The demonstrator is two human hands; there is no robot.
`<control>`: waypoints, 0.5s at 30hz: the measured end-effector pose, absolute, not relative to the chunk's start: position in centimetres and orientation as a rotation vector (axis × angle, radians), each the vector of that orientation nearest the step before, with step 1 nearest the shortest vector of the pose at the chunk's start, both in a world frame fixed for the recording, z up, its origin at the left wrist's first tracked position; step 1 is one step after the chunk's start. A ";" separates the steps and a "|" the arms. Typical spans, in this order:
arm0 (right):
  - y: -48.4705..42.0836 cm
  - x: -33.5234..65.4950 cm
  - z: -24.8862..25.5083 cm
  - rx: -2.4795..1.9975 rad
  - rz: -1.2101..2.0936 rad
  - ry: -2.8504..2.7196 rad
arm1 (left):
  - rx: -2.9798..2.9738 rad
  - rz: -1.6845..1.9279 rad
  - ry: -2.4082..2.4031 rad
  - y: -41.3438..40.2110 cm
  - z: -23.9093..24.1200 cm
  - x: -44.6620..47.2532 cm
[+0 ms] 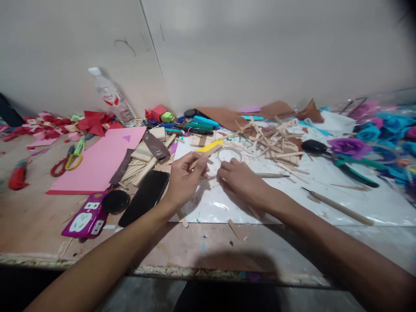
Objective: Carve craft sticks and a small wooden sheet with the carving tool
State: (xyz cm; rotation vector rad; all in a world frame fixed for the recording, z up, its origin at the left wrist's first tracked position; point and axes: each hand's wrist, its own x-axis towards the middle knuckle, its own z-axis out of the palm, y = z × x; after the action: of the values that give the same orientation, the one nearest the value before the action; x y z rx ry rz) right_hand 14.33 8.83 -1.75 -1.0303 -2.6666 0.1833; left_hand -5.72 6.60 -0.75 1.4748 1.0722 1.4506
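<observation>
My left hand (186,175) is closed, thumb against fingers, on a flat wooden craft stick (212,150); a thinner sliver of wood crosses it near the thumb. Just to its right, my right hand (238,180) is curled low over the white sheet (211,212). Its fingertips point down, and whatever they pinch is hidden. A ring of clear tape (229,152) lies right behind the right fingers. From behind that hand a thin wooden-handled tool (271,175) sticks out to the right; whether the hand touches it I cannot tell. Beyond is a heap of craft sticks (282,141).
To the left are a black phone (144,197), a purple power strip (86,216), pink paper (97,164), scissors (75,156) and a leaning water bottle (113,97). On the right lie another wooden-handled tool (339,207), green-handled pliers (355,171) and paper flowers (349,147).
</observation>
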 end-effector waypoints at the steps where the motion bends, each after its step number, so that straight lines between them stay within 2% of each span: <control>1: 8.8 14.3 -1.8 -1.025 0.186 -2.668 | 1.442 1.444 1.069 6.7 -0.8 -5.7; 15: 9.1 15.9 -1.2 -0.836 0.423 -2.718 | 1.062 1.494 1.015 7.3 -0.8 -5.6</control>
State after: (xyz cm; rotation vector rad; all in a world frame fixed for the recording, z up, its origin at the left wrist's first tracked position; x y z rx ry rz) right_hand 15.89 9.08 -1.24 -0.8361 -2.7178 0.4227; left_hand -5.61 7.26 -0.82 1.0616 1.0155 1.4938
